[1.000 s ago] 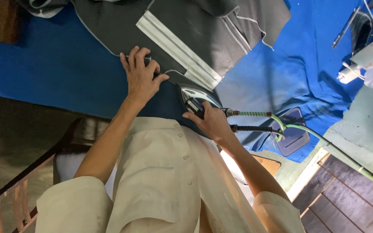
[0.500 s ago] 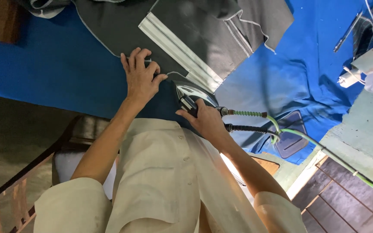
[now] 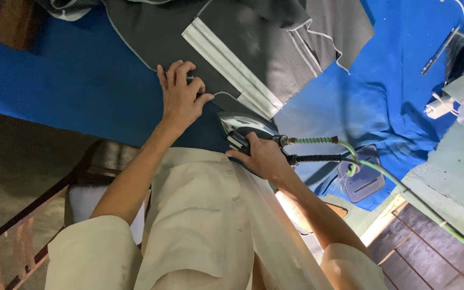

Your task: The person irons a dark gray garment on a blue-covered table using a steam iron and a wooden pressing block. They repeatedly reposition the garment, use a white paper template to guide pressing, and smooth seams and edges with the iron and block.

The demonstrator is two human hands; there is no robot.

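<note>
Head view: left hand [image 3: 181, 99] lies open, pressing flat on dark grey fabric [image 3: 243, 37] atop the blue-covered bench [image 3: 71, 86]; right hand [image 3: 264, 157] grips the steam iron [image 3: 243, 128] at the fabric's near edge. Green hose [image 3: 404, 188] trails right

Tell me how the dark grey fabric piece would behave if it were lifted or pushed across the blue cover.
The dark grey fabric is probably floppy: its far edges already fold and drape. It looks thin and light, so a push would likely bunch it rather than slide it whole, which may be why the left hand presses it flat beside the iron. The pale strip may feel slightly stiffer.
</note>
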